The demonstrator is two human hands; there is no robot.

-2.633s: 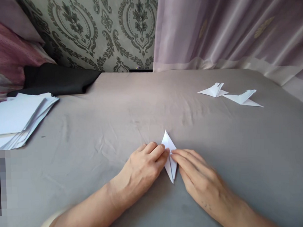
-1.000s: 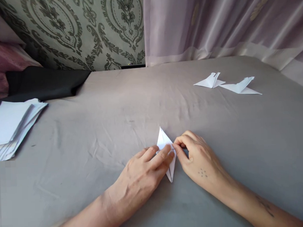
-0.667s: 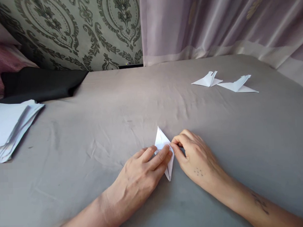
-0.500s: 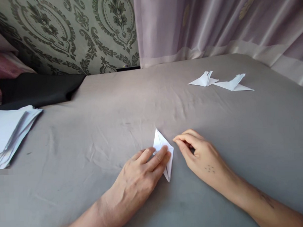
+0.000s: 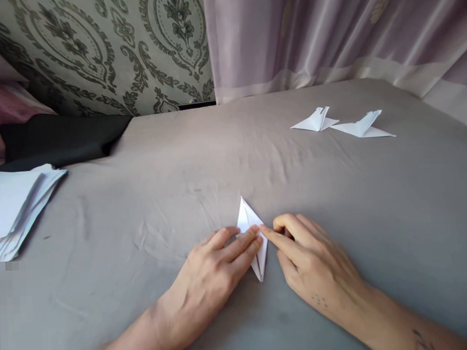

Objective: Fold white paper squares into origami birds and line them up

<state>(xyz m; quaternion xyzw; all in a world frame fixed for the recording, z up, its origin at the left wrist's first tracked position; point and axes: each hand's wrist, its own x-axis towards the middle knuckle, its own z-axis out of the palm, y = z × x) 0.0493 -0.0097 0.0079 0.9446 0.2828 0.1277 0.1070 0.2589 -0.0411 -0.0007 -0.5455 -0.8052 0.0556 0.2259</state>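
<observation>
A small white folded paper (image 5: 247,211), a narrow diamond with crease lines, lies on the grey cloth in front of me. The fingers of my left hand (image 5: 217,265) rest flat across its middle and press it down, hiding part of it. From the right comes my right hand (image 5: 313,256), with its index finger stretched out and the tip on the paper's right edge, close to the left fingertips. Its other fingers are loosely bent, and I see nothing held in them.
Two folded white paper figures (image 5: 318,120) sit at the back right. On the left is a stack of white paper sheets (image 5: 12,200), with a black cloth (image 5: 63,137) behind it. A lilac curtain (image 5: 252,46) hangs along the far edge of the grey-covered surface (image 5: 161,182).
My right hand has gone from a pinch beside the paper to a stretched index finger touching its right edge. My left hand and the paper stay nearly in place.
</observation>
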